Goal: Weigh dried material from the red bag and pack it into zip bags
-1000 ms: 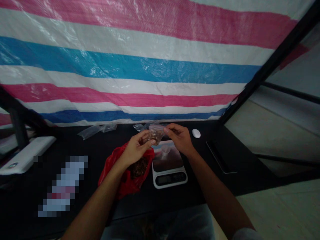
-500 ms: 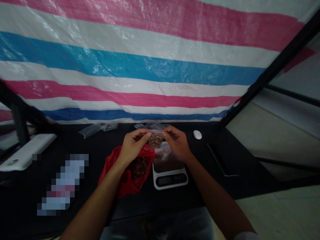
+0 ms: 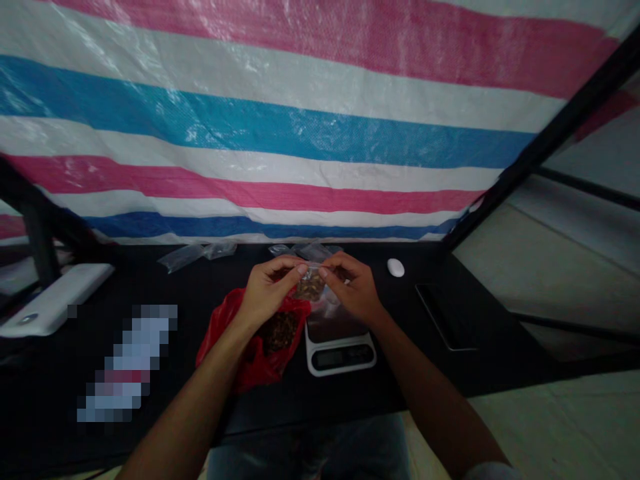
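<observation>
A small clear zip bag (image 3: 310, 287) with brown dried pieces in it hangs between my hands, above the back of the scale. My left hand (image 3: 273, 283) pinches its top edge at the left. At the top right, my right hand (image 3: 353, 283) pinches the same edge, closer to the middle. Below the bag lies the white kitchen scale (image 3: 341, 357) with a dark display. Beside it on the left, partly under my left forearm, an open red plastic bag (image 3: 225, 320) holds a heap of brown dried pieces (image 3: 280, 332).
Clear plastic bags (image 3: 197, 255) lie along the back of the black table (image 3: 400, 387), more behind my hands. A white oval object (image 3: 395, 267) and a dark phone-like device (image 3: 445, 317) are at the right. A white device (image 3: 57, 300) and a blurred-out item (image 3: 133, 360) are at the left.
My right thumb has slid left along the bag's top edge, so my two thumbs are nearer each other. My left hand has hardly moved.
</observation>
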`<state>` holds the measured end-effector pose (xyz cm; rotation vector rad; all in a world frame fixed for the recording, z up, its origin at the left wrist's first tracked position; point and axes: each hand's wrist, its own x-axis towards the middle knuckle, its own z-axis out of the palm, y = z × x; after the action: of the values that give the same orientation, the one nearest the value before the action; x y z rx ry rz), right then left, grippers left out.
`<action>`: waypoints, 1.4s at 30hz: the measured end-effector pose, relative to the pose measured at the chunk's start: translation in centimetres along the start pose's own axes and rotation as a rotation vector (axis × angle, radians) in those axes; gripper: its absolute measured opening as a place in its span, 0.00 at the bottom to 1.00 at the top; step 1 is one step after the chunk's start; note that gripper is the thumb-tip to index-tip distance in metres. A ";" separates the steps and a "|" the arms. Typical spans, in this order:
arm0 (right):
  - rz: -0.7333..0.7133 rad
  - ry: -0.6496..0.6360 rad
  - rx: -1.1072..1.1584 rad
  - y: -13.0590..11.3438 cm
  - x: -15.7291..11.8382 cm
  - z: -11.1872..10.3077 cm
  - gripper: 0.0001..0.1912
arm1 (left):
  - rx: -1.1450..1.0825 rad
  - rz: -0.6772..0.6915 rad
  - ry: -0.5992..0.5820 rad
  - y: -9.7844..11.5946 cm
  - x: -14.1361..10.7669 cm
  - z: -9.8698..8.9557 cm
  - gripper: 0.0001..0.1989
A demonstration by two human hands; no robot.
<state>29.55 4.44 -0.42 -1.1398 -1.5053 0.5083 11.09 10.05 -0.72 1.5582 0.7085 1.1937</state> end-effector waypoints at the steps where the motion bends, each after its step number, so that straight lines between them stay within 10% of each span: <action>1: -0.002 -0.013 0.004 0.0 0.0 0.1 0.12 | 0.008 0.010 -0.006 0.0 0.0 0.0 0.16; 27: -0.126 0.000 -0.097 0.0 -0.1 -0.2 0.08 | -0.039 -0.025 -0.012 0.7 -0.3 0.0 0.15; 42: -0.276 0.024 -0.042 -0.7 -0.6 0.8 0.06 | 0.099 0.193 -0.074 1.7 -0.8 0.4 0.05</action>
<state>28.52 3.82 -0.40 -0.9467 -1.6275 0.2740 10.97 8.65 0.63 1.7756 0.5864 1.2500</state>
